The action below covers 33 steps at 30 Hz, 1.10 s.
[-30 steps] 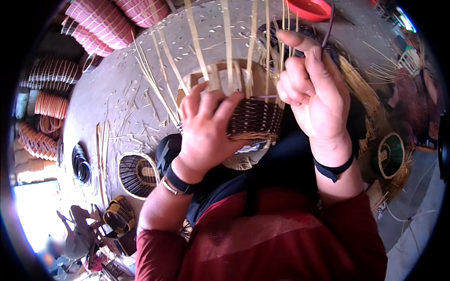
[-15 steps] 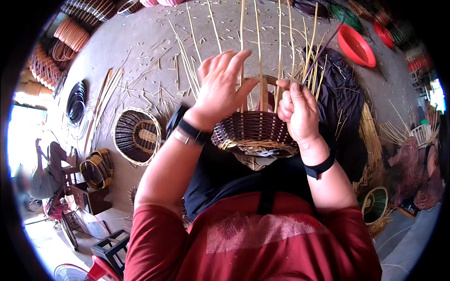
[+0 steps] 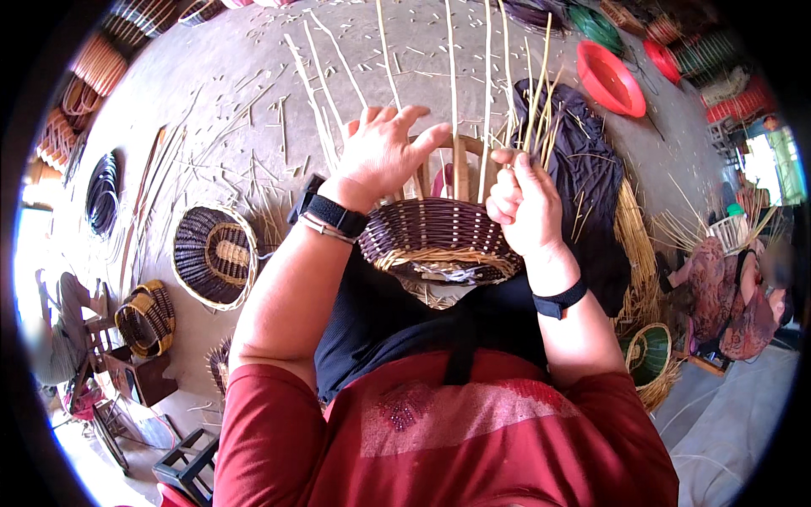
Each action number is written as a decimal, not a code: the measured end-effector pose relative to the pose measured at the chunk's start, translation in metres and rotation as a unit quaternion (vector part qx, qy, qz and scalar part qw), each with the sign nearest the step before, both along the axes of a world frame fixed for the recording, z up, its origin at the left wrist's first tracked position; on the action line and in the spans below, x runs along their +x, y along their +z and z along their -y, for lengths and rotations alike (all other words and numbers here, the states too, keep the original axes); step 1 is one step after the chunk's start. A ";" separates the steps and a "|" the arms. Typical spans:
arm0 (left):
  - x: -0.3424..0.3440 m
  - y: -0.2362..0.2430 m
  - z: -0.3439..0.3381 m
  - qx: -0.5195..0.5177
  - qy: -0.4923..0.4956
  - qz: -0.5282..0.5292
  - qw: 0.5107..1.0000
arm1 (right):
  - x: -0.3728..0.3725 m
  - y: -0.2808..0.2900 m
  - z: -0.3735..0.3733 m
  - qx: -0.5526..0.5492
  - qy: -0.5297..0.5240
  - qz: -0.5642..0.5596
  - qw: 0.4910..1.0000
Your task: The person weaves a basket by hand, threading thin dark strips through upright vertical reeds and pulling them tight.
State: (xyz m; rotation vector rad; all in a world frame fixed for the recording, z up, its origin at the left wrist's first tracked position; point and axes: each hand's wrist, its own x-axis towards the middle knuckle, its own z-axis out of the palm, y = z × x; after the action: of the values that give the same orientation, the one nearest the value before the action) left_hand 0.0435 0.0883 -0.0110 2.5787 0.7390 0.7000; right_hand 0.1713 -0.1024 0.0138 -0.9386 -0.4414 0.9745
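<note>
Since half a second ago the left hand [image 3: 384,156] has slid from gripping the basket's rim to lying flatter over the top, fingers spread across the upright stakes; the right hand [image 3: 524,207] has closed higher on a bunch of stakes; the camera tipped a little, floor clutter shifted.

Head view: half-woven dark wicker basket [image 3: 439,241] sits in the person's lap, just above the black apron [image 3: 397,329], centre frame. Pale upright stakes [image 3: 452,93] rise from its rim toward the top edge. Left hand open, palm down, fingers splayed, touching the stakes and rim on the basket's left side, not clamped on anything. Right hand curled shut around a bundle of thin stakes at the basket's right rim. The hands are apart, with the stakes between them. Black wristband on each wrist.

Around: finished oval woven tray [image 3: 215,253] on the concrete floor to the left, a smaller basket [image 3: 145,319] further left, a red plastic bowl [image 3: 610,78] upper right, a dark cloth [image 3: 591,182] beside the right hand, a straw bundle [image 3: 638,253] to the right. Another person [image 3: 731,296] sits at the right edge.
</note>
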 end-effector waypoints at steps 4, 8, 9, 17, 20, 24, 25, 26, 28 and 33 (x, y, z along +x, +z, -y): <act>0.007 0.023 0.017 -0.082 0.018 -0.102 0.991 | -0.014 0.001 -0.004 -0.009 -0.004 0.024 1.000; -0.004 -0.006 0.003 -0.202 0.026 -0.008 0.979 | -0.018 0.004 -0.009 -0.013 0.004 -0.024 1.000; -0.005 -0.013 0.002 -0.221 0.028 0.030 0.974 | -0.019 0.002 -0.012 0.000 0.006 -0.021 1.000; -0.038 0.005 0.068 0.129 -0.033 0.025 0.991 | -0.022 -0.009 -0.011 -0.006 0.018 -0.027 0.999; -0.064 0.000 0.090 0.087 -0.050 0.013 0.995 | -0.036 -0.008 -0.025 -0.031 -0.011 -0.055 0.998; -0.078 -0.010 0.086 0.093 -0.088 0.019 0.992 | -0.032 0.004 -0.033 -0.117 -0.037 0.105 0.987; -0.077 -0.011 0.086 0.095 -0.086 0.022 0.992 | -0.021 -0.001 -0.042 -0.113 -0.061 0.228 0.965; -0.076 -0.012 0.087 0.097 -0.081 0.020 0.992 | -0.007 0.003 -0.053 -0.109 -0.126 0.450 0.878; -0.073 -0.006 0.087 0.093 -0.081 0.015 0.992 | 0.013 0.006 -0.081 -0.109 -0.187 0.692 0.689; -0.059 0.002 0.082 0.099 -0.074 0.017 0.992 | 0.005 0.021 -0.127 -0.365 -0.015 0.701 0.613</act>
State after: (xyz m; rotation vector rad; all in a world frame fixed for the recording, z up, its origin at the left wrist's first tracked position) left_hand -0.0156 0.0066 -0.0085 2.7563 0.4823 0.8041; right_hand 0.1762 0.0248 0.0350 -2.4322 -1.3776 0.0984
